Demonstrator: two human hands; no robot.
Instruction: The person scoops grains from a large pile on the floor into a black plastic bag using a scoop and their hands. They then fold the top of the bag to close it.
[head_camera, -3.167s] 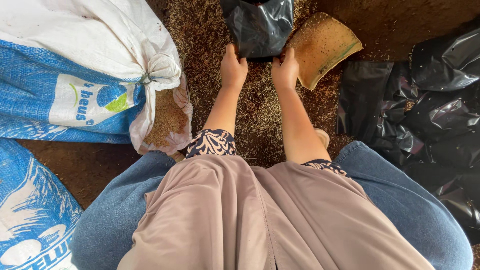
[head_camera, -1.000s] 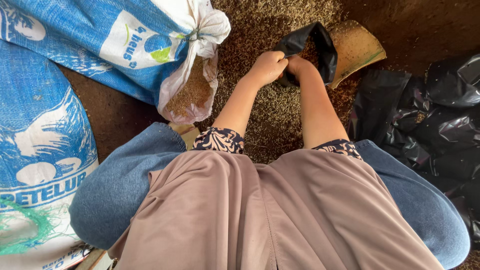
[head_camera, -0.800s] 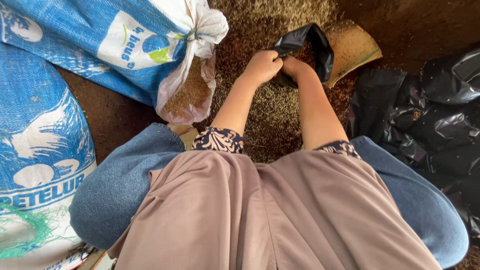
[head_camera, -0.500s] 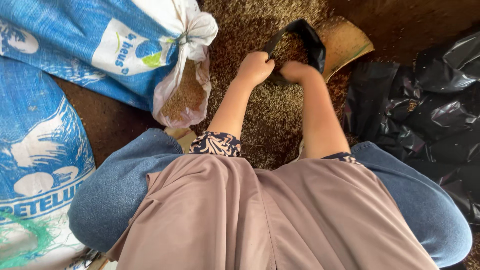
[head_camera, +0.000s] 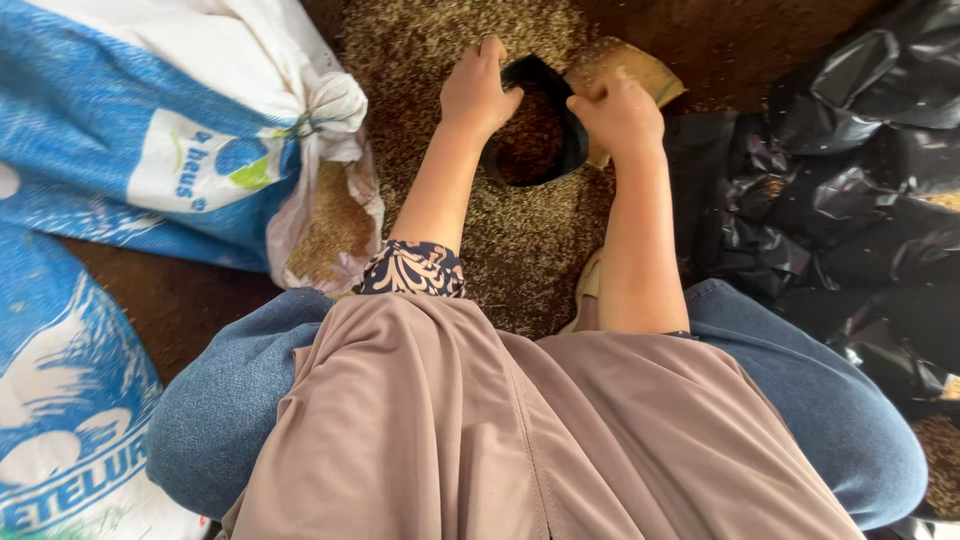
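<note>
Left arm: I hold it extended forward, forearm bare, patterned sleeve pushed up near the elbow.
Left hand (head_camera: 478, 92): my fingers are curled closed in a grip, thumb pointing forward.
Right arm: extended forward, roughly parallel to the left, forearm bare.
Right hand (head_camera: 622, 112): knuckles up, fingers clenched in a grip.

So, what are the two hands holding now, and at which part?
Both hold the small black plastic bag by its open rim: the left hand on the left edge, the right hand on the right edge.
</note>
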